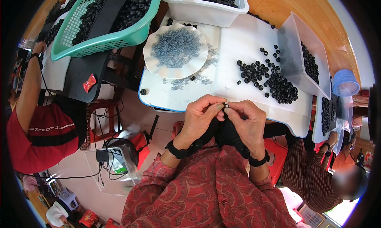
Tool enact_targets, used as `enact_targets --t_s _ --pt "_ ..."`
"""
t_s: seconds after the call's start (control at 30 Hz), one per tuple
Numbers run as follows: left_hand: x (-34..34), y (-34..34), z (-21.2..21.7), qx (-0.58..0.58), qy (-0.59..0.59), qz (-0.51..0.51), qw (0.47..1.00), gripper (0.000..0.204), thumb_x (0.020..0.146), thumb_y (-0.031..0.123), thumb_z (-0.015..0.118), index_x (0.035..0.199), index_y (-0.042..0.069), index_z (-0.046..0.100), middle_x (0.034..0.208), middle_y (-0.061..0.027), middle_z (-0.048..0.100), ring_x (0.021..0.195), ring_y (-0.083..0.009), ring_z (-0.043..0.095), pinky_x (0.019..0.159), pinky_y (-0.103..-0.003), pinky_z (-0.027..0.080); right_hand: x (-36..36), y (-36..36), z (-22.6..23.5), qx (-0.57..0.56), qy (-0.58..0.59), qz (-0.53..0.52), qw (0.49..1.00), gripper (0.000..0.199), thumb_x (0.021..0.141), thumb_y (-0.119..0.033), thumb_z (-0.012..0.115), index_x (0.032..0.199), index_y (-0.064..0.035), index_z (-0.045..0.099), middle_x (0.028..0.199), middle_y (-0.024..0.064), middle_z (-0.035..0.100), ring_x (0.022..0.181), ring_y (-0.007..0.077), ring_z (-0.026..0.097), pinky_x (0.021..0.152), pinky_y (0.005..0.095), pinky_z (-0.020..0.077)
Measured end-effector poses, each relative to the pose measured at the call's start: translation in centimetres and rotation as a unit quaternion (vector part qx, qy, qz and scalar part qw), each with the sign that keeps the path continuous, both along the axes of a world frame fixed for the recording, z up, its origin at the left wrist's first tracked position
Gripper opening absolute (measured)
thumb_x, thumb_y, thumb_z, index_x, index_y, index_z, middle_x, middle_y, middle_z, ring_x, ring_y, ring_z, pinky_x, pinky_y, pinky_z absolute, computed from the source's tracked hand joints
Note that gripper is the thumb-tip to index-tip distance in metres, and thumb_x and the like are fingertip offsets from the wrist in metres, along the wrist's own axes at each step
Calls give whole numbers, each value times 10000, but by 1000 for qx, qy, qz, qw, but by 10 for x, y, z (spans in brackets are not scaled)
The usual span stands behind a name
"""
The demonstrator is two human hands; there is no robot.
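Observation:
Over the near edge of the white table, my left hand and my right hand meet at the fingertips. Both pinch a small black piece; a pale spot shows on it, and the fingers cover most of its shape. Beyond my left hand, a white wavy-rimmed plate carries a heap of small grey-blue coils, which look like springs. Some coils lie scattered around the plate. A spread of small round black pieces lies beyond my right hand.
At the right, a translucent bin lies tipped, with black pieces inside. A white tub and a green basket hold more. Co-workers sit at left and right. Cables hang at the left near a clear box.

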State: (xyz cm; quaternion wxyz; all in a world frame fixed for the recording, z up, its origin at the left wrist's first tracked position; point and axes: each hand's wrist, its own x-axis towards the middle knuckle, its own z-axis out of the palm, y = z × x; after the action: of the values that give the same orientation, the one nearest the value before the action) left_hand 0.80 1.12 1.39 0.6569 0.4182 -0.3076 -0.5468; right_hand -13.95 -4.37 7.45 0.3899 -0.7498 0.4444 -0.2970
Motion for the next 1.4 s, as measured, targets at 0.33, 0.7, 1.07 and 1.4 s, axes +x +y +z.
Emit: enact_targets --t_s 0.33,0.7,1.07,1.4 --pt "2 3 2 -14 -5 14 1000 145 978 19 583 1090 -27 664 863 -46 663 730 -76 612 659 -214 527 6 8 -6 88 -104 -11 991 136 874 56 680 1008 47 704 863 96 712 793 127 699 702 233 557" --pt "2 3 0 3 -38 20 999 161 980 53 595 1098 -17 680 835 -35 639 704 -93 601 658 -230 501 5 6 -4 168 -127 -17 977 102 870 56 691 971 51 705 877 91 721 787 119 688 722 228 555" --pt "6 2 -10 13 20 19 1000 148 975 70 611 1068 -8 697 805 -17 640 662 -67 586 616 -202 489 12 4 -7 -31 -37 10 999 88 802 14 742 881 -17 717 793 76 686 660 118 649 553 242 494" --pt "4 5 -9 20 0 31 999 140 968 49 615 1067 -18 686 815 -25 652 672 -68 596 622 -206 509 13 -1 -11 -36 -21 47 998 66 813 9 739 864 -8 701 789 88 679 646 129 655 547 247 495"
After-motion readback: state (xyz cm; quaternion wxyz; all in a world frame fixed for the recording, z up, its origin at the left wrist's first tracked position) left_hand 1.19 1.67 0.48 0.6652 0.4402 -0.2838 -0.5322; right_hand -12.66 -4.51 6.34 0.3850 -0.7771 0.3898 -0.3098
